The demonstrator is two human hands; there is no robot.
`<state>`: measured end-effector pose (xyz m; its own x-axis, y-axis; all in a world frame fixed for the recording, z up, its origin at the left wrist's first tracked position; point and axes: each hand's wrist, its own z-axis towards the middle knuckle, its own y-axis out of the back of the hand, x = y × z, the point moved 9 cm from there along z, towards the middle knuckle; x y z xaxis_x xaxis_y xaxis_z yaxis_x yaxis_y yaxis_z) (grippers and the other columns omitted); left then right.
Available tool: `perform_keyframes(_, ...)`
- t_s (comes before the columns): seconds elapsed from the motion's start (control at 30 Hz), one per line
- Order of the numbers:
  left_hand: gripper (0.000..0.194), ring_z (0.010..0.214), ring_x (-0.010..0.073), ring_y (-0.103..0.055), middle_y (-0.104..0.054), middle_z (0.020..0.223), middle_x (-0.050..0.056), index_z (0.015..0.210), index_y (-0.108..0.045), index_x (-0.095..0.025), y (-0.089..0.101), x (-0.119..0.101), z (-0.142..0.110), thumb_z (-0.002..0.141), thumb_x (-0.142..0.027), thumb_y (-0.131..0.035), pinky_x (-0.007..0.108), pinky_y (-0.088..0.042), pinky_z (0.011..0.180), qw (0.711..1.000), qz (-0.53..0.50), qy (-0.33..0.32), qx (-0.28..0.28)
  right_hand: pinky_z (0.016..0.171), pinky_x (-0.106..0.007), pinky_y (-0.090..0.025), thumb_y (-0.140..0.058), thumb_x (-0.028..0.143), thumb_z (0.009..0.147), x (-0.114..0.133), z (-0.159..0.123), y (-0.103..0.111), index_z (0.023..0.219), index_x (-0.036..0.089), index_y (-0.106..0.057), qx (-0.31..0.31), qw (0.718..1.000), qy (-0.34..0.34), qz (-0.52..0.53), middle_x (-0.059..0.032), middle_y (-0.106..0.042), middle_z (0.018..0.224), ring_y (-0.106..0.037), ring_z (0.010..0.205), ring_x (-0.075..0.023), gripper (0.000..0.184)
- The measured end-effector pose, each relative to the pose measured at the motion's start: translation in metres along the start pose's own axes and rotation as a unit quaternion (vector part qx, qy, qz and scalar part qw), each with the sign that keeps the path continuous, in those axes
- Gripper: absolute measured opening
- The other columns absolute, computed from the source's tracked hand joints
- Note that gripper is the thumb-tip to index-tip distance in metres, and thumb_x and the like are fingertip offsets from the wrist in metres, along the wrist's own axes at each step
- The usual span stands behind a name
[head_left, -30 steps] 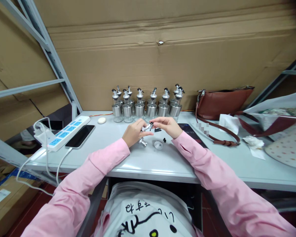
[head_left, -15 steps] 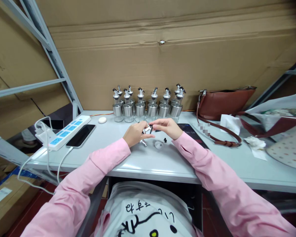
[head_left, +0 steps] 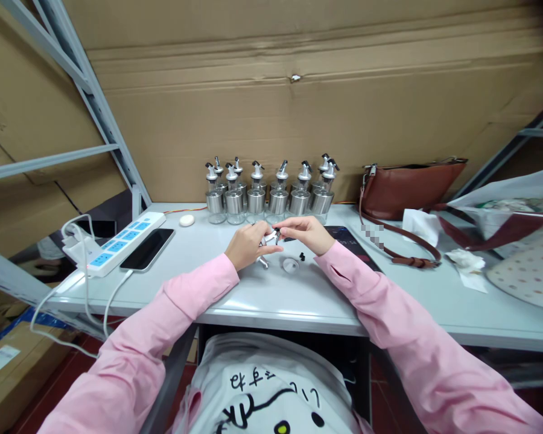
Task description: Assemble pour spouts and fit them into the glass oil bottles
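Note:
My left hand [head_left: 247, 244] is closed around a small silver pourer spout [head_left: 268, 239] held just above the grey table [head_left: 262, 295]. My right hand [head_left: 308, 232] pinches a tiny black part at the spout's tip. Both hands meet at the table's middle. A second silver spout [head_left: 263, 261] lies under my left hand. A small round funnel-like cap [head_left: 290, 264] and little black bits [head_left: 302, 257] rest just right of it. Behind my hands stands a row of several glass bottles with silver sleeves and pourer tops [head_left: 271, 191].
A white power strip [head_left: 117, 242] and a black phone [head_left: 147, 248] lie at the left, with cables hanging off the edge. Another dark phone [head_left: 350, 242] sits by my right wrist. A brown leather bag [head_left: 407, 188], tissues [head_left: 466, 262] and a plastic bag [head_left: 516, 211] crowd the right.
My hands have drawn slightly closer together around the spout and dropped a little. Everything else on the table stays where it was.

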<state>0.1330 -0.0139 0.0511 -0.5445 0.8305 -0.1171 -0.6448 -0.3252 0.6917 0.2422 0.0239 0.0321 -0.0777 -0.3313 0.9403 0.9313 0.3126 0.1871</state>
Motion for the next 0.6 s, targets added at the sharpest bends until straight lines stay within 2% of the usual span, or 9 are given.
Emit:
perform_keyframes(0.27, 0.038, 0.053, 0.0103, -0.051, -0.056, 0.064, -0.001, 0.078, -0.050, -0.017, 0.001, -0.002, -0.003, 0.084, -0.054, -0.046, 0.022, -0.035, 0.053, 1.000, -0.012, 0.000, 0.003, 0.062, -0.027, -0.047, -0.080, 0.036, 0.052, -0.006, 0.000, -0.004, 0.080, 0.016, -0.073, 0.023, 0.998, -0.026, 0.048, -0.0024, -0.070, 0.067, -0.061, 0.060, -0.0121, 0.035)
perform_keyframes(0.43, 0.029, 0.051, 0.0098, -0.050, -0.055, 0.062, -0.002, 0.077, -0.050, -0.017, -0.002, -0.003, -0.003, 0.082, -0.046, -0.050, 0.021, -0.035, 0.052, 1.000, -0.019, 0.005, 0.020, 0.061, -0.027, -0.049, -0.081, 0.033, 0.053, -0.011, -0.001, -0.009, 0.079, 0.016, -0.071, 0.049, 0.995, -0.045, 0.076, -0.0020, -0.070, 0.066, -0.063, 0.059, -0.0121, 0.033)
perform_keyframes(0.6, 0.029, 0.050, 0.0091, -0.048, -0.053, 0.062, -0.002, 0.076, -0.048, -0.018, -0.002, -0.002, -0.003, 0.080, -0.046, -0.051, 0.021, -0.034, 0.051, 0.999, -0.041, 0.018, 0.020, 0.064, -0.027, -0.051, -0.081, 0.030, 0.052, -0.013, -0.001, -0.011, 0.079, 0.016, -0.071, 0.062, 0.992, -0.049, 0.097, -0.0021, -0.071, 0.067, -0.065, 0.062, -0.0127, 0.032)
